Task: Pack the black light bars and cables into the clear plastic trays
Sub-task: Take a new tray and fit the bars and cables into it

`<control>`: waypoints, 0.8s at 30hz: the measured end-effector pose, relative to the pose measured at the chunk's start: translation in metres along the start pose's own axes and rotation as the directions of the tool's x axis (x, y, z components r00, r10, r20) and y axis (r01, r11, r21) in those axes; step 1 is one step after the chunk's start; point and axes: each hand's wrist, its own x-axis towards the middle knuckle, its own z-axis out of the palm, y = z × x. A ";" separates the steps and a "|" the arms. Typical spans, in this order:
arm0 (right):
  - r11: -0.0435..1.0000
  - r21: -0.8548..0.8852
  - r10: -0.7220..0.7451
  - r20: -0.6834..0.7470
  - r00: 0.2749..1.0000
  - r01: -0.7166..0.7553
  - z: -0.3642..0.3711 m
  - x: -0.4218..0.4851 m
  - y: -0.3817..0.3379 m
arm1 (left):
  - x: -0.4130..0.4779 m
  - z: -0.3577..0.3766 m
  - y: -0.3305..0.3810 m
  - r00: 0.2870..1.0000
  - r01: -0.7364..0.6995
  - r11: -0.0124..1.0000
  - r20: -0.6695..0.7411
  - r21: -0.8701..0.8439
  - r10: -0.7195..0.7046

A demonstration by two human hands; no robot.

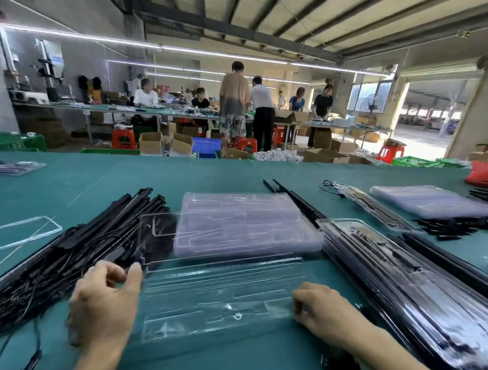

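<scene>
An open clear plastic tray (214, 295) lies flat on the green table in front of me, its lid (158, 236) standing up at the far side. My left hand (105, 300) pinches the tray's left edge between thumb and fingers. My right hand (324, 312) rests with curled fingers on the tray's right end. A heap of black light bars and cables (67, 254) lies to the left, touching the tray. Behind the tray sits a stack of empty clear trays (244, 221). Packed trays (403, 275) holding black bars are stacked at the right.
More loose black bars (293, 199) lie beyond the empty stack, and another clear stack (433, 201) and packed tray (372, 207) sit at the far right. A red bag (485, 174) is at the table's right edge. Several people work at benches in the background.
</scene>
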 end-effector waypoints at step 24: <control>0.997 0.010 0.076 -0.058 0.995 -0.076 0.016 0.073 -0.034 | -0.024 0.069 0.018 0.741 -0.497 0.699 0.671 0.514 0.034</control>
